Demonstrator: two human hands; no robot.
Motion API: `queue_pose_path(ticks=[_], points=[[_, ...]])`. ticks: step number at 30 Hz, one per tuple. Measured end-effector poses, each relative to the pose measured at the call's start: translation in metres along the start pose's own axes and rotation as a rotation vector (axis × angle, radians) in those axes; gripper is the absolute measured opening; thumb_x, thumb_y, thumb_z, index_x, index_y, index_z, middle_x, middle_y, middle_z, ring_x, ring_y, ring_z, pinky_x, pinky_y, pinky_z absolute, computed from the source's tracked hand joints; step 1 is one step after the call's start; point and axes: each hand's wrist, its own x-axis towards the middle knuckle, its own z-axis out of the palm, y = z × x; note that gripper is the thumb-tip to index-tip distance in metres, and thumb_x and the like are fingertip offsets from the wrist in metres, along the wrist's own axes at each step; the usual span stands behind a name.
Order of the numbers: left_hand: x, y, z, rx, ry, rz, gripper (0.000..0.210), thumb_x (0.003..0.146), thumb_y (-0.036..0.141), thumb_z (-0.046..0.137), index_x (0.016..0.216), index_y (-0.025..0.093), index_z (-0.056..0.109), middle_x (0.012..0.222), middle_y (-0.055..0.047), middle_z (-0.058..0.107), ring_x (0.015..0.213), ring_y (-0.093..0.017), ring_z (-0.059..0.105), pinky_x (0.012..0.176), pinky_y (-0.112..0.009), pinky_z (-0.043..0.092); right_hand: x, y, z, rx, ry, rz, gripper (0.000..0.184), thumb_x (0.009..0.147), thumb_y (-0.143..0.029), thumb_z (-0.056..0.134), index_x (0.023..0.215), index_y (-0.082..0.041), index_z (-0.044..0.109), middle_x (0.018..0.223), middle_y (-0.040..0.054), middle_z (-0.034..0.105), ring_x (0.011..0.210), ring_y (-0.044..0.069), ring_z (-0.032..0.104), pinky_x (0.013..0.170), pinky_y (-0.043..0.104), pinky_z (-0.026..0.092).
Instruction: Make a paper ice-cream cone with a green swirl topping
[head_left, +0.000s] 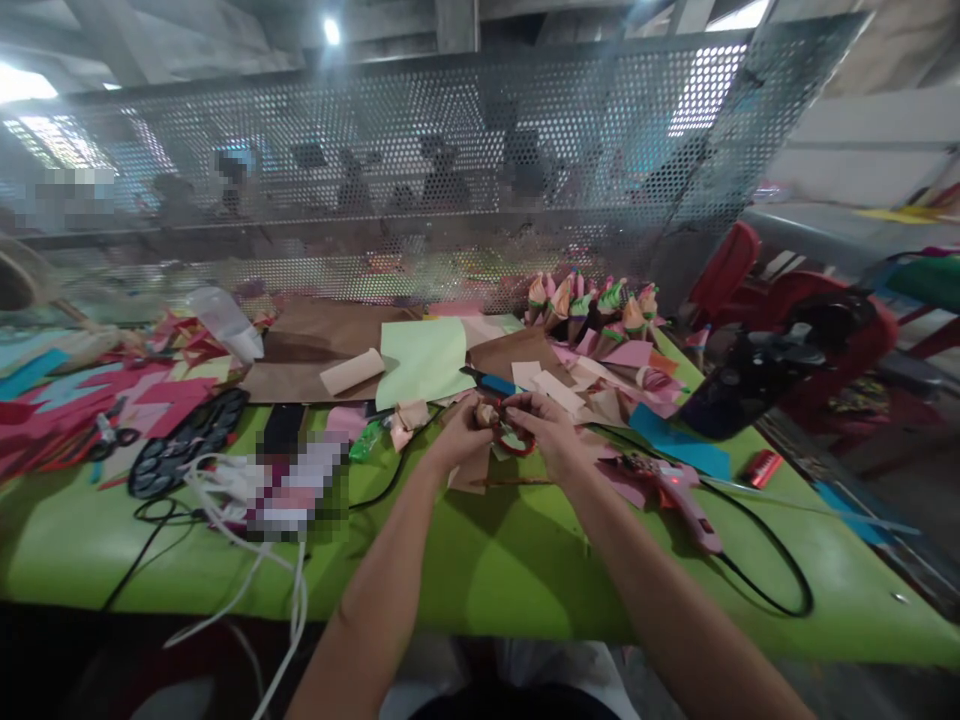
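My left hand (463,434) is closed around a small tan rolled piece of paper (487,414), above the middle of the green table. Close beside it, my right hand (543,424) has its fingers bent and pressed together; what they pinch is too blurred to make out. A red ring-shaped thing (516,450) lies just under the right fingertips, and I cannot tell whether they touch it. Below the left hand is a piece of brown paper (471,472). A thin brown stick (529,482) lies near it. Behind the hands is a blue-handled tool (498,384).
A pink glue gun (686,500) with a black cord lies right, near a red battery (763,468). Several paper cones (577,305) stand behind. Light green paper (424,355) lies ahead. White cables (217,505) and a black tray (187,440) are left. Perforated metal (360,180) rises behind.
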Motion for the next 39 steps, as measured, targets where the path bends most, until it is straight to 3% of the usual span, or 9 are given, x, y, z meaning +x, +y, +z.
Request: queue_pose_path(ticks=[9, 13, 17, 22, 25, 32, 39], points=[[-0.004, 0.001, -0.004, -0.074, -0.004, -0.077, 0.046, 0.07, 0.022, 0.071, 0.115, 0.019, 0.064, 0.101, -0.002, 0.068, 0.096, -0.019, 0.061, 0.089, -0.03, 0.05, 0.0, 0.003, 0.001, 0.018, -0.012, 0.012, 0.04, 0.06, -0.046, 0.083, 0.086, -0.021, 0.065, 0.061, -0.0057, 0.054, 0.052, 0.01, 0.043, 0.051, 0.025, 0.033], [-0.006, 0.007, -0.002, -0.09, 0.001, -0.088, 0.047, 0.07, 0.023, 0.072, 0.116, 0.019, 0.065, 0.094, -0.002, 0.069, 0.094, -0.019, 0.061, 0.086, -0.029, 0.05, -0.001, 0.003, 0.001, 0.008, -0.032, -0.008, 0.041, 0.059, -0.042, 0.084, 0.089, -0.021, 0.065, 0.067, -0.0035, 0.058, 0.059, 0.012, 0.048, 0.056, 0.026, 0.037], [-0.008, 0.011, 0.0, -0.129, 0.004, -0.087, 0.046, 0.069, 0.021, 0.073, 0.115, 0.019, 0.065, 0.089, -0.001, 0.068, 0.09, -0.018, 0.061, 0.083, -0.027, 0.051, -0.004, 0.0, 0.0, -0.046, 0.0, -0.105, 0.037, 0.063, -0.041, 0.081, 0.09, -0.021, 0.066, 0.069, -0.0024, 0.059, 0.064, 0.014, 0.052, 0.059, 0.027, 0.04], [-0.004, 0.011, 0.003, -0.159, 0.059, -0.058, 0.04, 0.07, 0.026, 0.076, 0.107, 0.018, 0.064, 0.09, -0.001, 0.068, 0.085, -0.015, 0.061, 0.08, -0.026, 0.051, -0.008, -0.005, -0.001, -0.267, 0.037, -0.28, 0.023, 0.075, -0.04, 0.07, 0.089, -0.021, 0.069, 0.071, -0.0002, 0.061, 0.066, 0.016, 0.055, 0.061, 0.028, 0.043], [-0.001, 0.008, 0.002, -0.081, 0.099, -0.017, 0.037, 0.071, 0.023, 0.073, 0.106, 0.019, 0.062, 0.089, 0.0, 0.067, 0.082, -0.015, 0.059, 0.077, -0.025, 0.05, -0.01, -0.004, 0.0, -0.371, 0.04, -0.332, 0.021, 0.079, -0.037, 0.065, 0.09, -0.021, 0.072, 0.076, 0.0026, 0.065, 0.069, 0.018, 0.058, 0.064, 0.03, 0.046], [-0.005, 0.012, -0.006, 0.338, 0.168, 0.112, 0.025, 0.074, 0.025, 0.07, 0.096, 0.022, 0.06, 0.082, 0.002, 0.062, 0.077, -0.017, 0.056, 0.073, -0.027, 0.043, -0.012, 0.001, 0.004, -0.582, -0.018, -0.393, 0.029, 0.085, -0.027, 0.058, 0.106, -0.022, 0.077, 0.096, 0.0072, 0.074, 0.084, 0.023, 0.065, 0.076, 0.033, 0.05], [-0.01, 0.019, -0.005, 0.429, 0.18, 0.135, 0.02, 0.075, 0.02, 0.065, 0.094, 0.022, 0.058, 0.084, 0.0, 0.062, 0.079, -0.019, 0.056, 0.073, -0.029, 0.041, -0.009, 0.011, 0.008, -0.782, -0.046, -0.431, 0.036, 0.084, -0.022, 0.057, 0.114, -0.018, 0.076, 0.097, 0.0116, 0.073, 0.083, 0.026, 0.065, 0.073, 0.034, 0.048]])
